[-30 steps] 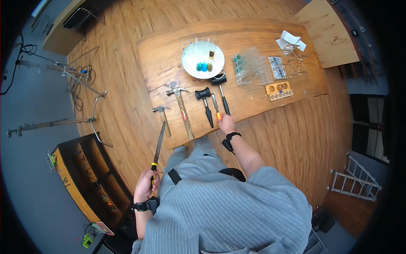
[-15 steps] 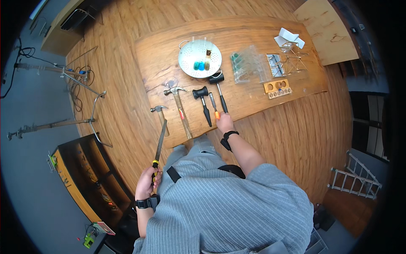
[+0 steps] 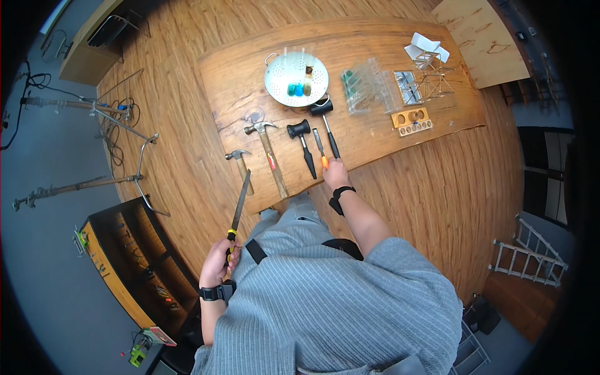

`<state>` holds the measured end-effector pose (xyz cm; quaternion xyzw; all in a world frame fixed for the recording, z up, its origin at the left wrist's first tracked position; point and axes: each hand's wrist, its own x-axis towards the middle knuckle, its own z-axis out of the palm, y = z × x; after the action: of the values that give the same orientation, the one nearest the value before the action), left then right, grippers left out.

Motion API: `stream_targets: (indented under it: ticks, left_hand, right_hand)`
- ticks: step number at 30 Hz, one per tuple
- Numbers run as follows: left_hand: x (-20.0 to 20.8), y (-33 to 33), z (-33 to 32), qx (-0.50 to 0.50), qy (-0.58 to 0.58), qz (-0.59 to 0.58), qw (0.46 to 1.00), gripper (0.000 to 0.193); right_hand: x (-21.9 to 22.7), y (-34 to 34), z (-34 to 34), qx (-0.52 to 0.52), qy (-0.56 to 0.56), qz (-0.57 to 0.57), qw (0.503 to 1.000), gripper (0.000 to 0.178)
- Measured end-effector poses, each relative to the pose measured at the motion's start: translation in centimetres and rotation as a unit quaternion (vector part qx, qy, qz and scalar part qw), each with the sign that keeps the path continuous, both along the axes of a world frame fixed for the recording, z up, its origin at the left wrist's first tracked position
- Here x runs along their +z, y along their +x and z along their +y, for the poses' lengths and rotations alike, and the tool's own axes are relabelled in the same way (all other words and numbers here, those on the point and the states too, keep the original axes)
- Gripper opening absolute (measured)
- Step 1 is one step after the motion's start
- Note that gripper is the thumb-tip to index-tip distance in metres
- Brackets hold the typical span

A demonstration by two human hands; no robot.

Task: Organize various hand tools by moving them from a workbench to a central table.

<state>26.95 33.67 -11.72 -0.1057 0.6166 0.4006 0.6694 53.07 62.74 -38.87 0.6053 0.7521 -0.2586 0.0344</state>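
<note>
My left hand (image 3: 220, 259) is closed round the black and yellow handle of a file (image 3: 241, 199). The file's long grey blade points up and away, its tip over the handle of a small claw hammer (image 3: 240, 164). At the table's front edge, my right hand (image 3: 336, 175) has its fingers closed at the orange handle of a wood chisel (image 3: 320, 145), whose blade points away from me. A black rubber mallet (image 3: 325, 119) lies just right of the chisel, its handle end close to my fingers. Left of the chisel lie a black double-faced mallet (image 3: 303, 140) and a larger claw hammer (image 3: 269, 150).
On the wooden table (image 3: 231, 69), a white colander (image 3: 281, 94) carries clear tubes with coloured contents. Clear plastic racks (image 3: 369, 90), a wooden holed block (image 3: 411, 117), a wire frame (image 3: 432, 78) and white paper (image 3: 427, 47) lie rightward. A shelf unit (image 3: 119, 250) stands left, a ladder (image 3: 528, 256) right.
The whole view has shifted slightly, so the table sits a little higher in it. Both hands keep their hold, and the tools lie as before.
</note>
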Motion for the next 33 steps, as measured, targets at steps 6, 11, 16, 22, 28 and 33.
stream_targets:
  ticks: [6, 11, 16, 22, 28, 33]
  left_hand:
    - [-0.1, -0.2, -0.6, 0.004, 0.007, -0.004, 1.0, 0.013]
    - [0.0, -0.1, -0.6, -0.007, 0.008, -0.004, 1.0, 0.013]
    - [-0.6, -0.2, -0.2, -0.019, 0.012, -0.003, 1.0, 0.015]
    - [-1.5, -0.1, 4.1, -0.142, 0.038, 0.002, 0.989, 0.015]
    - [-2.6, 2.6, 7.2, -0.224, 0.117, 0.059, 0.966, 0.02]
    - [-4.4, 5.6, 7.7, -0.302, 0.192, 0.159, 0.92, 0.023]
  right_hand:
    - [0.5, 0.0, -0.2, 0.002, 0.002, -0.004, 1.0, 0.028]
    - [1.1, 0.5, -0.9, -0.01, 0.017, -0.004, 1.0, 0.028]
    - [3.0, -0.5, -2.1, -0.007, 0.065, 0.095, 0.993, 0.022]
    - [8.1, -3.3, -6.6, 0.112, -0.408, 0.311, 0.851, 0.018]
    - [19.7, -7.0, -11.6, -0.001, -0.594, 0.384, 0.707, 0.029]
    - [20.0, -7.8, -13.0, -0.11, -0.496, 0.394, 0.766, 0.03]
